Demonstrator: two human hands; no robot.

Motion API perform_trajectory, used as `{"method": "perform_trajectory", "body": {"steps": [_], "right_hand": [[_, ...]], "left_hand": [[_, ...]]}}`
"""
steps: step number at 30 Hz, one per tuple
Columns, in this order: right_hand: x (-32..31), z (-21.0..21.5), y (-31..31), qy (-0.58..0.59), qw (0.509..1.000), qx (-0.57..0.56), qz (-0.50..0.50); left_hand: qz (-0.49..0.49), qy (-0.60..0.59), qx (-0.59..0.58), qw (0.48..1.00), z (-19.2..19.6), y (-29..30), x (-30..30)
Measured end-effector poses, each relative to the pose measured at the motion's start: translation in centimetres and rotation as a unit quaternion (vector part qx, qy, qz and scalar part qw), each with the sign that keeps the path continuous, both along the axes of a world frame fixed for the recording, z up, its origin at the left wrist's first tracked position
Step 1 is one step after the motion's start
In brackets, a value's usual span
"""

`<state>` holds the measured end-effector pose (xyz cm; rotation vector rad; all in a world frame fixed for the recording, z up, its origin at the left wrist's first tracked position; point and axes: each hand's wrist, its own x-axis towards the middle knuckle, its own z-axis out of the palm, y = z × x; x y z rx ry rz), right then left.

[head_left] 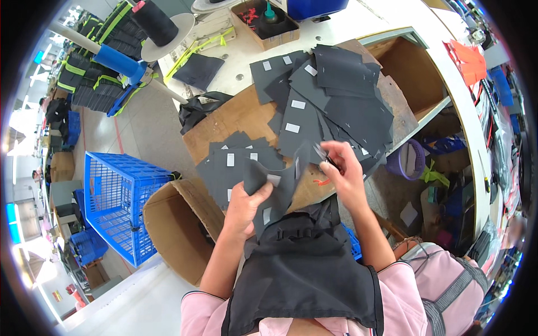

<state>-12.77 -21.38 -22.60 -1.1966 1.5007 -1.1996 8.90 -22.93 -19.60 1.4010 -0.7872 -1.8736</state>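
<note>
My left hand (245, 206) pinches a dark grey fabric piece (286, 187) with small white labels on it, thumb pressed beside one label. The piece is bent up in front of my apron. Closed around a small pair of thread snips (332, 161), my right hand (346, 171) is just right of the piece's raised edge. The metal tips point up and left, close to the fabric; I cannot tell whether they touch it. Several similar grey pieces (218, 168) lie left of the held one. A larger spread of grey pieces (353, 115) covers the board beyond my hands.
The brown board (238, 119) rests on a white table (305, 42). At left stand an open cardboard box (174, 224) and a blue plastic crate (120, 204). A box of small red parts (252, 14), a black thread cone (154, 23) and a purple basket (406, 159) surround the work.
</note>
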Motion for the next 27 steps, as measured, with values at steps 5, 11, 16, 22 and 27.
{"method": "perform_trajectory", "body": {"steps": [5, 11, 16, 22, 27], "right_hand": [[-0.8, -4.7, -0.3, -0.458, 0.834, 0.260, 0.167], [2.2, -1.7, -0.8, -0.437, 0.885, 0.128, 0.098], [3.0, -0.5, -0.3, -0.319, 0.940, 0.097, 0.068], [3.2, -0.3, 2.0, 0.044, 0.996, -0.070, 0.029], [3.2, 1.0, 1.8, 0.220, 0.951, -0.211, 0.043]], "left_hand": [[-0.009, 0.001, -0.009, 1.000, -2.0, -0.9, -0.9], [-0.002, 0.147, 0.017, 0.989, -2.8, 0.2, 0.5], [-0.032, 0.023, -0.025, 0.999, -1.0, -0.2, -0.8], [0.008, 0.053, 0.000, 0.999, -1.0, -0.1, -0.4], [0.008, 0.031, 0.001, 0.999, -0.5, -0.2, -0.9]]}}
